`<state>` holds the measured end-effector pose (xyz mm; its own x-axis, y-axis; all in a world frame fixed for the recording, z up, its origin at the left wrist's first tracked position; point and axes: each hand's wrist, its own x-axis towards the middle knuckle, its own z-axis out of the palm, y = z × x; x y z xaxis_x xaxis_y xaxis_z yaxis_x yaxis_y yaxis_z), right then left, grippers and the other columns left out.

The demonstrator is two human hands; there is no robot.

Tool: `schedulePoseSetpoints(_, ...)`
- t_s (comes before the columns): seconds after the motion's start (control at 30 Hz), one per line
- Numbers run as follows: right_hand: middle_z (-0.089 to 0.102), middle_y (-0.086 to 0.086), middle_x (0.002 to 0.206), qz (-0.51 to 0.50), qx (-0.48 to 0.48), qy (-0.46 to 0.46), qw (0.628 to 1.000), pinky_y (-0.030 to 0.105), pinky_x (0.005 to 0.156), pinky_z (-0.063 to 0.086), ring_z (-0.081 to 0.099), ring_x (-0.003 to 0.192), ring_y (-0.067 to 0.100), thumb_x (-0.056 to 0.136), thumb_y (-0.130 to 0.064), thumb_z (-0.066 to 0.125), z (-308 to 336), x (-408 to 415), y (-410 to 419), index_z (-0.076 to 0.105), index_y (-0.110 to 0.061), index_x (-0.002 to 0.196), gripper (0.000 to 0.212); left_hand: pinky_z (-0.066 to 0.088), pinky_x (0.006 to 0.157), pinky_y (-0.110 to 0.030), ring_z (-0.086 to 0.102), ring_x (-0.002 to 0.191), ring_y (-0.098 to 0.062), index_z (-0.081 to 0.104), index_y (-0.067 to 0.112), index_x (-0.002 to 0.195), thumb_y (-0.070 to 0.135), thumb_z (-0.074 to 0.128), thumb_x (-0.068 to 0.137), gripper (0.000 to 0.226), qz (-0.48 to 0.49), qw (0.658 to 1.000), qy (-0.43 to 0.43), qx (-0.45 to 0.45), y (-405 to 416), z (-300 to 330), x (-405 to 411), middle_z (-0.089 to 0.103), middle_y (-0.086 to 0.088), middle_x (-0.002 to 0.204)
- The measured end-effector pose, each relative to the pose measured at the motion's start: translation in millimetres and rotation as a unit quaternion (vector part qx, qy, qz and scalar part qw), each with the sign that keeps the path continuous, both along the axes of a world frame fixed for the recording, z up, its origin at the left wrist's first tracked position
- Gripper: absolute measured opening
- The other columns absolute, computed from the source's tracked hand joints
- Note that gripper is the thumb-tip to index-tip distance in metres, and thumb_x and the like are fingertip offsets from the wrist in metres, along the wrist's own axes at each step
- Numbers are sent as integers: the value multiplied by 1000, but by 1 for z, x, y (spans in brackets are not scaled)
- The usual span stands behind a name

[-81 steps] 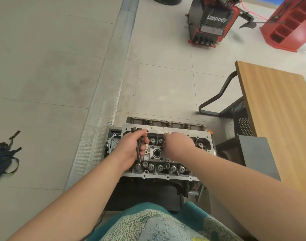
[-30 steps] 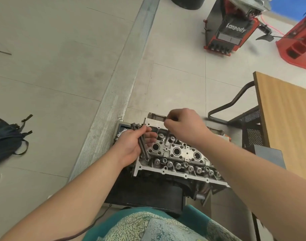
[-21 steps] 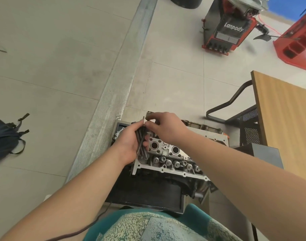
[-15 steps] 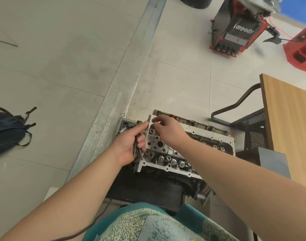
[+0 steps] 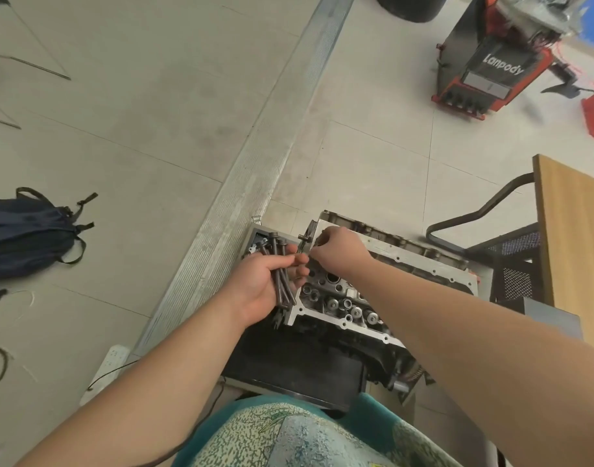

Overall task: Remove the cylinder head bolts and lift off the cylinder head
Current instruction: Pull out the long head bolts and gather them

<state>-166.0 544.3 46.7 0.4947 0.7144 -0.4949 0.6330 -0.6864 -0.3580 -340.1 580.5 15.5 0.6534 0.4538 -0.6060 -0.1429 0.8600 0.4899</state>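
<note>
My left hand (image 5: 262,284) grips a bundle of bolts (image 5: 282,274), heads pointing away from me. My right hand (image 5: 339,251) pinches another bolt (image 5: 303,246) at the far left corner of the cylinder head (image 5: 336,305); its lower shank is hidden. My forearm covers much of the head, which sits on the engine block (image 5: 322,362).

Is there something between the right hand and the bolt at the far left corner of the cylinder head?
Nothing visible: the right hand already pinches that bolt at the cylinder head corner. The left hand beside it grips a bundle of removed bolts.
</note>
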Motion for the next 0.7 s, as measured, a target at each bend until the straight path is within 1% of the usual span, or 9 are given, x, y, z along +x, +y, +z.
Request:
schedulePoseSetpoints(0.07, 70, 0, 84, 20, 34, -12, 999, 34, 64, 58, 69, 77, 22, 89, -20, 61, 8, 0, -7, 64, -20, 87, 3, 60, 76, -38, 73, 80, -24, 65, 6, 114, -4, 53, 103, 19, 0, 1000, 7, 14, 0, -2, 1, 77, -14, 98)
schedulePoseSetpoints(0.13, 72, 4, 94, 71, 70, -54, 994, 40, 73, 61, 69, 83, 24, 98, -21, 59, 18, -1, -14, 69, -16, 101, 12, 59, 72, -35, 73, 77, -21, 66, 6, 111, -5, 53, 103, 19, 1, 999, 19, 29, 1, -3, 2, 78, -12, 95)
schedulePoseSetpoints(0.2, 72, 7, 107, 121, 146, -100, 977, 39, 79, 57, 68, 92, 28, 104, -20, 55, 32, -1, -21, 70, -12, 117, 22, 58, 71, -35, 72, 73, -20, 69, 8, 106, -2, 55, 102, 18, 6, 999, 22, 29, 3, -4, 5, 77, -11, 91)
schedulePoseSetpoints(0.3, 70, 9, 118, 147, 256, -122, 947, 40, 83, 55, 67, 99, 31, 107, -15, 53, 62, 1, -30, 67, -9, 133, 30, 55, 73, -36, 69, 72, -20, 77, 12, 92, 16, 65, 101, 15, 13, 999, 15, 29, 4, 0, 12, 72, -8, 85)
schedulePoseSetpoints(0.37, 70, 8, 118, 153, 269, -111, 944, 40, 85, 54, 67, 102, 30, 107, -13, 53, 78, 2, -32, 67, -9, 135, 31, 52, 73, -36, 67, 72, -21, 74, 14, 90, 30, 71, 97, 18, 28, 999, 15, 35, 2, 5, 19, 69, -6, 81)
schedulePoseSetpoints(0.43, 72, 5, 120, 151, 243, -58, 956, 32, 90, 51, 67, 108, 24, 107, -13, 53, 85, 0, -31, 69, -12, 134, 32, 51, 75, -37, 66, 73, -21, 71, 14, 93, 42, 71, 97, 29, 34, 999, -1, 32, -2, 10, 25, 67, -5, 81)
schedulePoseSetpoints(0.5, 74, -3, 112, 147, 202, 4, 968, 24, 89, 48, 67, 103, 16, 105, -15, 54, 86, -7, -31, 72, -17, 131, 32, 52, 72, -39, 64, 77, -23, 77, 13, 99, 54, 67, 98, 42, 10, 999, -38, 29, -7, 16, 31, 66, -7, 87)
schedulePoseSetpoints(0.6, 60, -13, 93, 185, 183, -7, 966, 30, 76, 50, 66, 83, 13, 102, -27, 61, 75, -16, -35, 73, -29, 129, 30, 45, 63, -40, 54, 69, -24, 79, 14, 114, 74, 54, 96, 67, -36, 997, -65, 34, -20, 20, 35, 58, -12, 87)
schedulePoseSetpoints(0.7, 61, -15, 87, 133, 221, 27, 966, 27, 71, 55, 68, 74, 3, 99, -45, 64, 59, -19, -46, 63, -38, 137, 39, 40, 59, -37, 43, 61, -21, 78, 13, 107, 86, 61, 83, 79, -18, 998, -57, -10, -29, 17, 31, 47, -6, 76)
